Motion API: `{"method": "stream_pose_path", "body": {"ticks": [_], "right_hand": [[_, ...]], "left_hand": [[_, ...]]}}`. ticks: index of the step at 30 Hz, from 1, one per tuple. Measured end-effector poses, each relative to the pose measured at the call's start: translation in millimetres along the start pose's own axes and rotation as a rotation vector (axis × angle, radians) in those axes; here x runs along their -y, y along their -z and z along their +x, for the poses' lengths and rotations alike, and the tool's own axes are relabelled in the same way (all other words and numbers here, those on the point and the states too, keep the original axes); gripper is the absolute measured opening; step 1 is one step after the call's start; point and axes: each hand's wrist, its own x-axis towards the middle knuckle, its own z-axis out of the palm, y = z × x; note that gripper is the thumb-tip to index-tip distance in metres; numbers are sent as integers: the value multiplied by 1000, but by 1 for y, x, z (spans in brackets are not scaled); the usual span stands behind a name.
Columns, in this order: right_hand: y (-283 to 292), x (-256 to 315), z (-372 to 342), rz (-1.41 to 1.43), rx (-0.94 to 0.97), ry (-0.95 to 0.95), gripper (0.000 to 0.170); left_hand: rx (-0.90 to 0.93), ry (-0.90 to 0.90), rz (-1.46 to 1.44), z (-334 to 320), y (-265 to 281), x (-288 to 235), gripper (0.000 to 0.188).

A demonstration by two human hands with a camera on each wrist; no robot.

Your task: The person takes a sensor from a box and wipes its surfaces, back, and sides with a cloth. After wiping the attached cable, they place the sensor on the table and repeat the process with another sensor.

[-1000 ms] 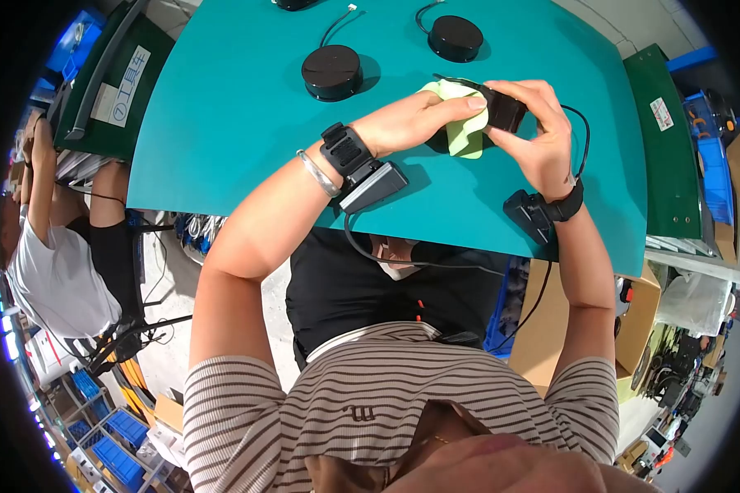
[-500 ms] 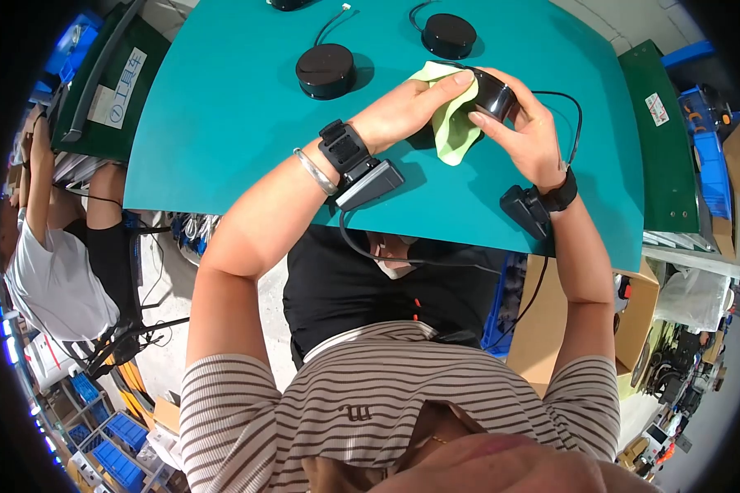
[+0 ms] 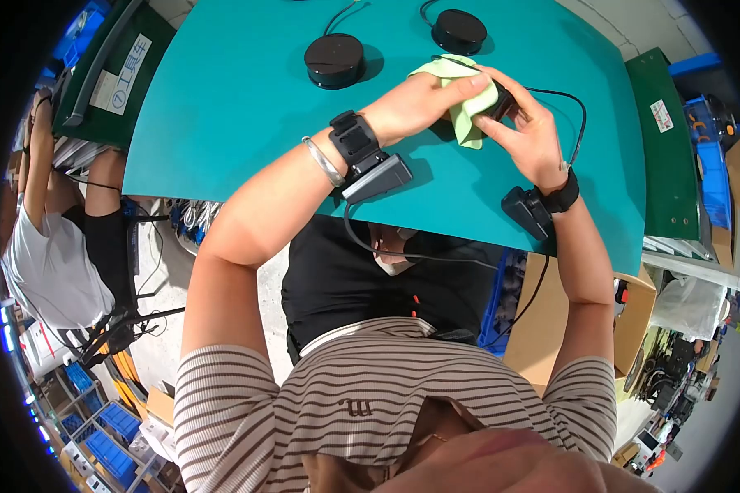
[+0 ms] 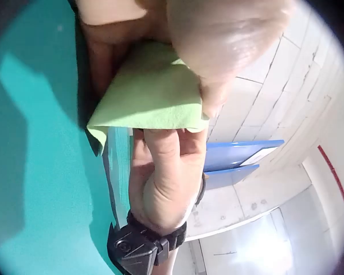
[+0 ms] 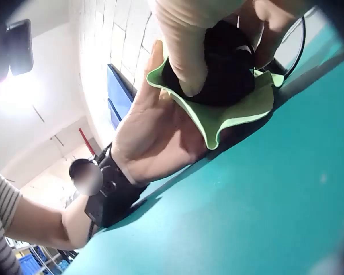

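Both hands are together above the green tabletop, around a round black puck-shaped device (image 5: pixel 223 71) that trails a thin black cable (image 3: pixel 585 123). A light green cloth (image 3: pixel 467 123) is held against the device by my left hand (image 3: pixel 407 107), its thumb lying on top of the fabric. My right hand (image 3: pixel 534 140) grips the device from the right side, fingers over the far side and thumb near the cloth. In the left wrist view, the cloth (image 4: pixel 155 94) hides most of the device. The right wrist view shows the cloth spread beneath the dark device.
Two similar black pucks (image 3: pixel 335 61) (image 3: pixel 459 32) with short cables stand farther back on the green table (image 3: pixel 238 131). Dark green cabinets (image 3: pixel 662 156) flank the table. A person in a white shirt (image 3: pixel 53 263) sits at the left, and an open cardboard box (image 3: pixel 534 329) is below right.
The device's glossy side turned into view half a second ago; now the cloth and fingers cover more of it again. The left hand with the cloth has shifted slightly up and right.
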Motion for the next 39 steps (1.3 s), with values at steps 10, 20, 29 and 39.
{"method": "stream_pose_path", "body": {"ticks": [10,20,29,39], "right_hand": [[2,10,1,-28,102,7,54],[10,-2,2,327,142,-108,58],[4,5,1,40,140,-25,59],[-1,3,-6,121,145,46,64]], "left_hand": [[28,5,0,-2,-6,-8,42],[11,96,-257,-2,2,-5,46],[75,66,-20,-7,-1,-15,46],[-5,62,-36,0,-4,-6,51]]}}
